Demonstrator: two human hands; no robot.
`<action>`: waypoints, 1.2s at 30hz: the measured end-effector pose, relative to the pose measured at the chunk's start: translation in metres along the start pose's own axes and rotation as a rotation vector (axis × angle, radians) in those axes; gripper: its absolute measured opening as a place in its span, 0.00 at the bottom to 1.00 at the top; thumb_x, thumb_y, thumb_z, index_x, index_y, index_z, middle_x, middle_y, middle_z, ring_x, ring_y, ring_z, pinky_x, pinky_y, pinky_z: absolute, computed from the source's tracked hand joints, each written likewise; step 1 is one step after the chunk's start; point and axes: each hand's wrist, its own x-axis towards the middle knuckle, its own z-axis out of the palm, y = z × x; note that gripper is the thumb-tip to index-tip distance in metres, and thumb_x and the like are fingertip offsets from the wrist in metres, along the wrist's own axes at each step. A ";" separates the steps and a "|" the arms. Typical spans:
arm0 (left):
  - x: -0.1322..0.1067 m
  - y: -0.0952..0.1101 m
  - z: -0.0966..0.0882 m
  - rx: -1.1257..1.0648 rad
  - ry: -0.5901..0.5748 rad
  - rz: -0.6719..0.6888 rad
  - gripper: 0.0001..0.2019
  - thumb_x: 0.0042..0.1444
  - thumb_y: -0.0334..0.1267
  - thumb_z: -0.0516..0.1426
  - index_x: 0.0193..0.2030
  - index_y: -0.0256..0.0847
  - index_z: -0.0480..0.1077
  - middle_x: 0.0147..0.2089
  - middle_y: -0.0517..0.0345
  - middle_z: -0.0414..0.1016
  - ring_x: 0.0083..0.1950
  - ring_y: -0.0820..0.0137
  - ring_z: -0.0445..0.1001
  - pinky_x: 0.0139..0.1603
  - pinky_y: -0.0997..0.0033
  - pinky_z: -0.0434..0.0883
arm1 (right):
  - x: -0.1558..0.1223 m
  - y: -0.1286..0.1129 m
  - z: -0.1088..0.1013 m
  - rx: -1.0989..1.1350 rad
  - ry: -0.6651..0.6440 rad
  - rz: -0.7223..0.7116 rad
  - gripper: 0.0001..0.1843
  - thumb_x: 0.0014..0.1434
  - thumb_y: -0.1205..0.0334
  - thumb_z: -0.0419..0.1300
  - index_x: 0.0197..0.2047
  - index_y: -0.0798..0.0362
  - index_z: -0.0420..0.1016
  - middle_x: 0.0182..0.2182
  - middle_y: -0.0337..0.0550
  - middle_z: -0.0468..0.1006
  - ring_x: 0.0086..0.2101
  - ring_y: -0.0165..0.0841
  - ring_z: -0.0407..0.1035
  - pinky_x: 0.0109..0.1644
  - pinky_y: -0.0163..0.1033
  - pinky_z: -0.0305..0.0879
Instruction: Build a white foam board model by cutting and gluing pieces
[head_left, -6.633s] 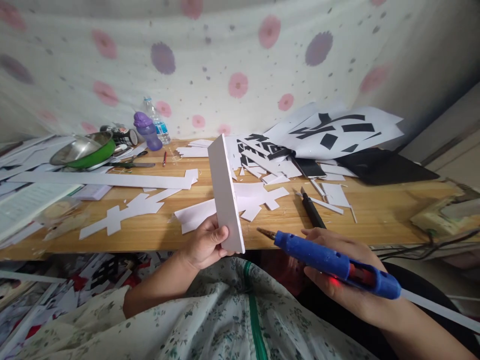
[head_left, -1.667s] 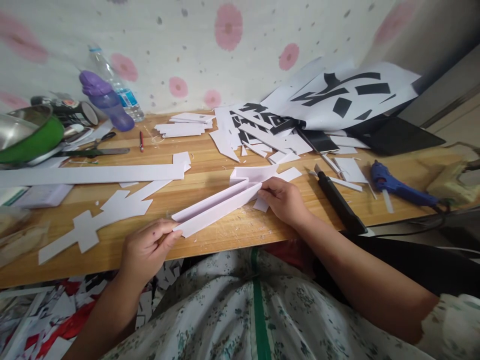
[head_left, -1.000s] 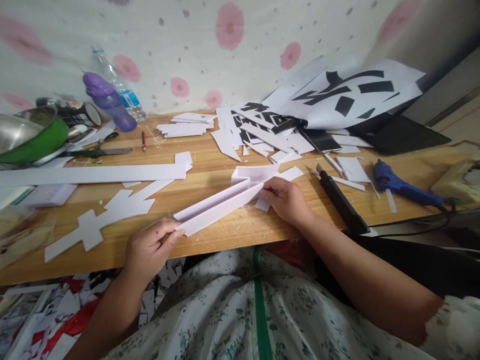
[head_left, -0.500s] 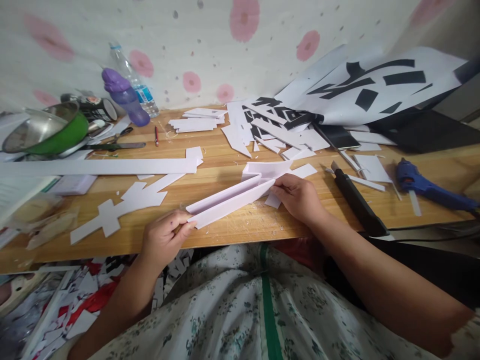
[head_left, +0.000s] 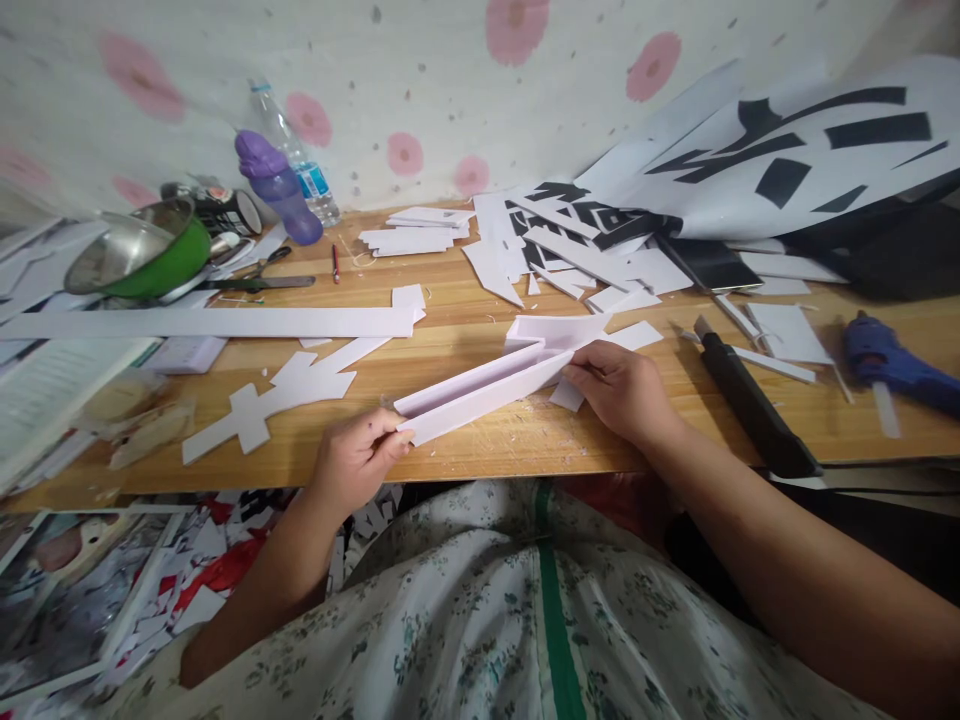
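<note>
A white foam-board channel (head_left: 487,398) with upright side walls is held slantwise over the table's front edge. My left hand (head_left: 361,455) pinches its near left end between thumb and fingers. Toward the other end, my right hand (head_left: 619,388) grips the front wall, where the piece bends into a short side arm (head_left: 555,328). Left of it lies a flat white cut-out (head_left: 259,405) with branching arms. Behind that rests a long white strip (head_left: 210,322).
A black cutter knife (head_left: 754,400) and a blue glue gun (head_left: 892,358) lie on the right. White offcuts (head_left: 585,255) and a patterned sheet (head_left: 795,150) are heaped behind. At the back left stand a green bowl (head_left: 176,260), a purple bottle (head_left: 281,190) and scissors (head_left: 262,268).
The camera view has turned slightly left, so everything appears shifted right. Both hands keep the same grip on the foam-board channel.
</note>
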 end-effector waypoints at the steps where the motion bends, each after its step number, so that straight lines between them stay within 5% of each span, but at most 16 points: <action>1: 0.000 0.001 0.000 -0.007 -0.015 -0.010 0.09 0.57 0.37 0.54 0.26 0.40 0.69 0.22 0.64 0.73 0.24 0.75 0.70 0.27 0.77 0.65 | 0.000 0.000 0.000 0.001 -0.002 0.001 0.08 0.54 0.60 0.55 0.27 0.51 0.72 0.26 0.42 0.74 0.28 0.33 0.67 0.34 0.38 0.63; 10: 0.005 0.002 -0.003 -0.040 -0.136 -0.016 0.12 0.59 0.38 0.49 0.25 0.41 0.63 0.22 0.64 0.67 0.23 0.75 0.65 0.26 0.76 0.63 | -0.001 0.001 0.000 0.003 -0.002 0.009 0.07 0.55 0.61 0.56 0.28 0.51 0.72 0.27 0.42 0.75 0.29 0.34 0.67 0.35 0.40 0.63; 24: 0.001 0.001 0.002 0.049 -0.041 0.026 0.10 0.56 0.36 0.53 0.24 0.40 0.64 0.21 0.65 0.67 0.23 0.76 0.65 0.25 0.78 0.61 | -0.002 0.001 0.001 0.002 0.008 -0.010 0.07 0.55 0.61 0.55 0.29 0.51 0.72 0.28 0.42 0.75 0.30 0.35 0.68 0.35 0.40 0.63; 36: 0.003 0.002 0.000 0.075 -0.073 0.007 0.10 0.56 0.38 0.51 0.25 0.41 0.62 0.20 0.65 0.65 0.22 0.76 0.63 0.24 0.77 0.60 | -0.001 0.000 0.001 -0.010 -0.002 -0.014 0.07 0.55 0.61 0.55 0.28 0.50 0.72 0.28 0.42 0.75 0.30 0.35 0.68 0.35 0.40 0.63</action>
